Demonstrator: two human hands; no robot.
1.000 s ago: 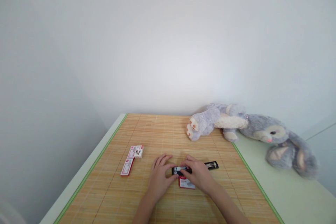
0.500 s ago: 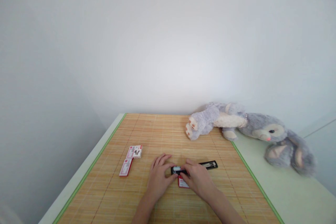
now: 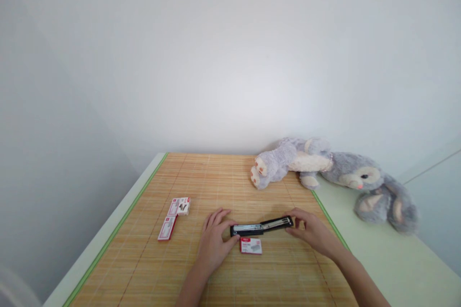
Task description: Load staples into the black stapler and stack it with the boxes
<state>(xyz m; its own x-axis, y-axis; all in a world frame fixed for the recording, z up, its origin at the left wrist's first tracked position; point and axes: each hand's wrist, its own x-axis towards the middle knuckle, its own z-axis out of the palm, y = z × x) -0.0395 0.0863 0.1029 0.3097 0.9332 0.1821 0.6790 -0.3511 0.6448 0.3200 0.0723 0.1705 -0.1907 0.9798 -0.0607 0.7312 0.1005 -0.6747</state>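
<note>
Nearest the camera, the person's left hand is reaching forward over the mat. Its thumb and forefinger are closing on the left end of the stapler, while its other fingers are lying spread and relaxed on the slats. The right hand is coming in from the other side and pinching the stapler's right end between thumb and fingertips. The view is small, so how firmly either hand is gripping is hard to judge.

The stapler is lying opened out flat across the middle of the mat, between the two hands, with its silver channel facing up. One hand at each end seems to be what is keeping the hinged halves spread in a line rather than folding shut.

Just in front of the stapler, touching or almost touching it, a small red and white box is sitting within easy reach of both hands. Well apart on the left, two similar boxes are lying: a flat one and, just beyond it, an opened one.

Farther back, a grey plush rabbit is sprawling on its side across the mat's right edge, half on the pale green table, with its feet pointing toward the middle. Behind it, a plain white wall is filling the frame.
</note>
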